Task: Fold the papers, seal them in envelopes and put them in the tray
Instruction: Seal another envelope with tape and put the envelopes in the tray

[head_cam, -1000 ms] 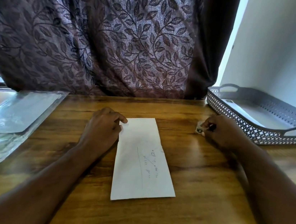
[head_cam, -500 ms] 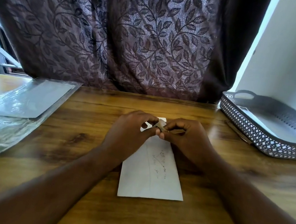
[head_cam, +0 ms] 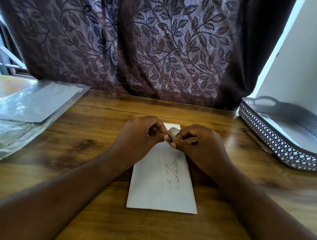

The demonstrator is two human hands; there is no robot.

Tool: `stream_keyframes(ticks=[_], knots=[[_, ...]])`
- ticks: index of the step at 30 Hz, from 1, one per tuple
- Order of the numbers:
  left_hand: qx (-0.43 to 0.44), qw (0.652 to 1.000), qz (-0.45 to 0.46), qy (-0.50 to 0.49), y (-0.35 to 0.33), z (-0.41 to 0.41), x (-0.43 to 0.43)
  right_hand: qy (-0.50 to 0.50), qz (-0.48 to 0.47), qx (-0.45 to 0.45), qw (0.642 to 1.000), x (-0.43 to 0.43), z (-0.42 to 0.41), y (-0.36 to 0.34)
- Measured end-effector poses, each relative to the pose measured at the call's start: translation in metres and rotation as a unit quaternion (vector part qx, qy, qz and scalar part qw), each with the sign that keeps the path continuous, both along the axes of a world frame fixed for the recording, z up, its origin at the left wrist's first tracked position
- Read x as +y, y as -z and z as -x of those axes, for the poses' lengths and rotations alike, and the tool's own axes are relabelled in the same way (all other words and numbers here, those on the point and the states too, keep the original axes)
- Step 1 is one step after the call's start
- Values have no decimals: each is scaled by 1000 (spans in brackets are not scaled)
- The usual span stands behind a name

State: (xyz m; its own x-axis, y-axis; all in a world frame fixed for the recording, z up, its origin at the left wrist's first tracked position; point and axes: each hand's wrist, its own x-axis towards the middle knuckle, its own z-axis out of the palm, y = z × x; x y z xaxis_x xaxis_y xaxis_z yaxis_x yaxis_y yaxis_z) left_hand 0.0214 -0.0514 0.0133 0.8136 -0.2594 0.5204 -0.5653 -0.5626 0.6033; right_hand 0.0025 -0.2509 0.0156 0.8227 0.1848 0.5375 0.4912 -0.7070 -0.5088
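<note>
Lying flat at the middle of the wooden table (head_cam: 89, 151), the white envelope (head_cam: 165, 181) shows faint handwriting through its face. I see the left hand (head_cam: 141, 135) and the right hand (head_cam: 200, 145) curled over its far end, their fingertips pinching one small pale object (head_cam: 172, 134) between them; what it is I cannot tell. At the right, well apart from the envelope, the grey perforated tray (head_cam: 272, 139) holds a flat white piece (head_cam: 296, 136). At the left, a clear plastic sleeve (head_cam: 12, 120) holds pale sheets (head_cam: 40, 104).

Glossy wood table (head_cam: 87, 221), matt paper envelope (head_cam: 164, 193), perforated plastic tray (head_cam: 283, 148) — leaf-patterned cloth curtain (head_cam: 144, 37)
</note>
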Motion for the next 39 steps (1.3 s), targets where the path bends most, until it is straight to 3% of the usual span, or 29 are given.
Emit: stream_keyframes(ticks=[7, 13, 16, 27, 34, 39], knots=[[-13, 1000, -1, 10, 2, 1, -3, 0, -33, 36, 999, -1, -6, 2], [33, 999, 36, 17, 4, 1, -4, -17, -68, 46, 997, -2, -5, 4], [11, 1000, -13, -4, 4, 0, -4, -12, -72, 44, 996, -1, -5, 6], [-48, 999, -4, -16, 3, -2, 0, -15, -50, 66, 996, -7, -6, 1], [31, 998, 34, -46, 3, -5, 1, 83, -35, 67, 994, -32, -15, 2], [57, 997, 44, -40, 2, -6, 2, 270, 7, 81, 960, -87, -21, -5]])
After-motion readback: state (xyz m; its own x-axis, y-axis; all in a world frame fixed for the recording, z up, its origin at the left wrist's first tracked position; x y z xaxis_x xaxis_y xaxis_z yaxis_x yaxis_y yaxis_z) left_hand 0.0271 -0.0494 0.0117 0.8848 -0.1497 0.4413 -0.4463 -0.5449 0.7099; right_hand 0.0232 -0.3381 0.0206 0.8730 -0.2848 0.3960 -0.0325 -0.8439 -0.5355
